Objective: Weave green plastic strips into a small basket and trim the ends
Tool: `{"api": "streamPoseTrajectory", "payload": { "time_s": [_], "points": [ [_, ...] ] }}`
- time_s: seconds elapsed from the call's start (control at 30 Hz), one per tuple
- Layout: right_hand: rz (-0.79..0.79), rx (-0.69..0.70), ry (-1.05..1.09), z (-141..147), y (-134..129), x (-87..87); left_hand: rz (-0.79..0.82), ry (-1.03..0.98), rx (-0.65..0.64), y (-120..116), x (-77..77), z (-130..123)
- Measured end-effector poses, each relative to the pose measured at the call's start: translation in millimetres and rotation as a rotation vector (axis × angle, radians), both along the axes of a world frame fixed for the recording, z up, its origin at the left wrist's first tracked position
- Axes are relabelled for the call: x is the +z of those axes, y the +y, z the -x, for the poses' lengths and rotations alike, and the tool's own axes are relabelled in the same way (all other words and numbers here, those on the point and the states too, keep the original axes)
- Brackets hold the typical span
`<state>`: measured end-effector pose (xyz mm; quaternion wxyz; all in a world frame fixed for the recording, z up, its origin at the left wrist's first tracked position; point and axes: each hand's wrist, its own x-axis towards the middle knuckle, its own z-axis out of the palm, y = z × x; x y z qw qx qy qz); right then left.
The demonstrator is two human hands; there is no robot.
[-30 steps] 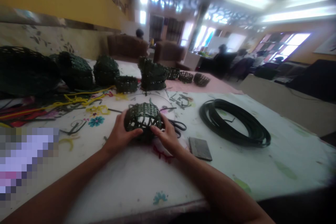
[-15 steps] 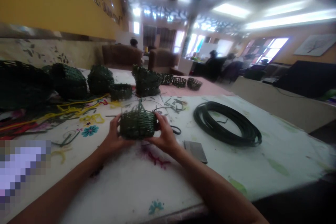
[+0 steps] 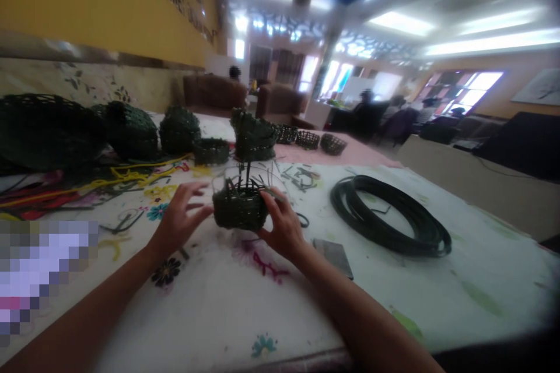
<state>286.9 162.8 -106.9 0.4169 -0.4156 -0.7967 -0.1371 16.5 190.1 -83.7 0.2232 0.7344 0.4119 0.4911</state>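
Note:
A small dark green woven basket (image 3: 240,210) is held above the floral tablecloth, its open top showing and some loose strips standing up from the rim. My right hand (image 3: 283,222) grips its right side, thumb low and fingers at the rim. Just left of the basket, my left hand (image 3: 181,215) has its fingers spread and holds nothing. Scraps of green strip (image 3: 301,178) lie behind the basket. A flat grey metal-looking block (image 3: 333,257) rests by my right forearm, and a dark loop (image 3: 303,220) shows beside my right hand.
A large coil of dark green strip (image 3: 394,215) lies on the right of the tablecloth (image 3: 219,315). Several woven baskets (image 3: 179,129) line the back and left. Yellow strands (image 3: 131,172) lie at the left. Seated people (image 3: 365,111) are in the far background.
My left hand has let go of the basket and opened at its left. The basket has tipped so its open top shows. The camera view has shifted slightly.

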Motion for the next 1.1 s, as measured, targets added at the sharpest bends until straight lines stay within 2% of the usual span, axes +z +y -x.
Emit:
{"api": "streamPoseTrajectory", "payload": {
  "time_s": [0.07,0.17,0.27,0.5,0.7,0.93,1.1],
  "points": [
    [0.028,0.008,0.006,-1,2,-3.2,-0.089,-0.020,0.021,-6,5.9,-3],
    [0.059,0.046,0.006,-1,4,-6.7,-0.253,0.074,0.066,-15,14.2,-6],
    [0.084,0.102,-0.004,-1,3,-8.4,-0.331,0.138,0.053,-23,20.4,-9],
    [0.094,0.183,-0.016,1,3,-12.4,-0.331,0.106,0.023,-34,25.5,-17],
    [0.143,0.224,-0.016,1,5,-13.9,-0.249,0.046,0.000,-34,25.6,-17],
    [0.106,0.211,-0.049,2,3,-11.8,-0.180,0.035,0.033,-36,26.9,-20],
    [0.045,0.219,-0.139,2,-1,-4.8,-0.211,0.042,0.065,-43,33.9,-20]
  ]
}}
